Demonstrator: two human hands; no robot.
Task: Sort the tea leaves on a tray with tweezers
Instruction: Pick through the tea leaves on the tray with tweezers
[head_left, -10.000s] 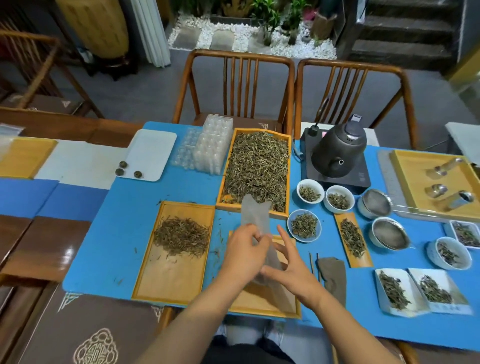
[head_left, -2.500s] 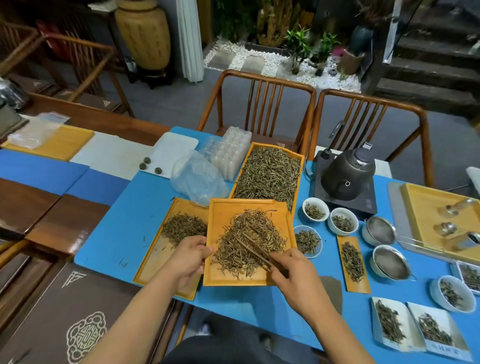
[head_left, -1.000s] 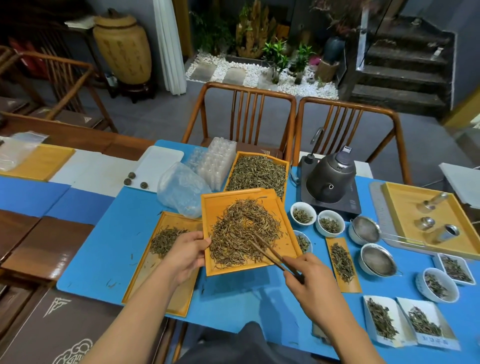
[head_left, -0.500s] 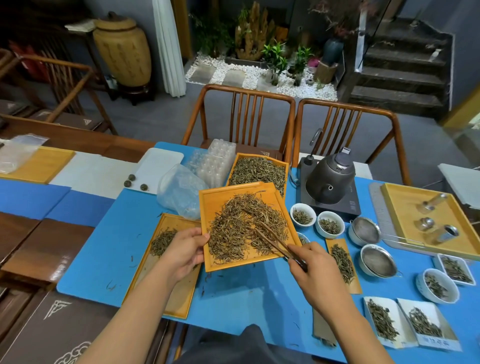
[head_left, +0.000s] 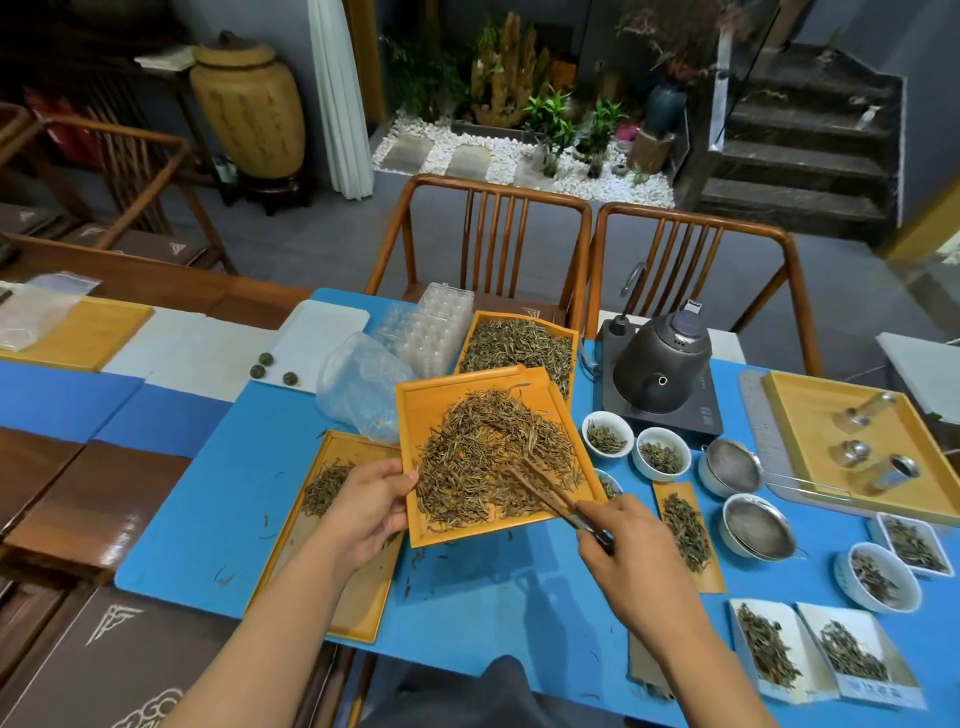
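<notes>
Our left hand (head_left: 371, 512) grips the raised orange tray (head_left: 421, 410) by its left edge; our right hand (head_left: 631, 553) pinches wooden tweezers (head_left: 545, 493), tips seemingly parted, in the wiry, needle-shaped tea leaves (head_left: 488, 452) heaped there. Tilting the smooth tray further could spill the dry leaves onto the blue mat (head_left: 208, 499).

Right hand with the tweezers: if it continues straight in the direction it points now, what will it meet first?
Probably the tea leaves heaped on the orange tray: the tweezers in the right hand already point into them. Contact is unclear.
</notes>
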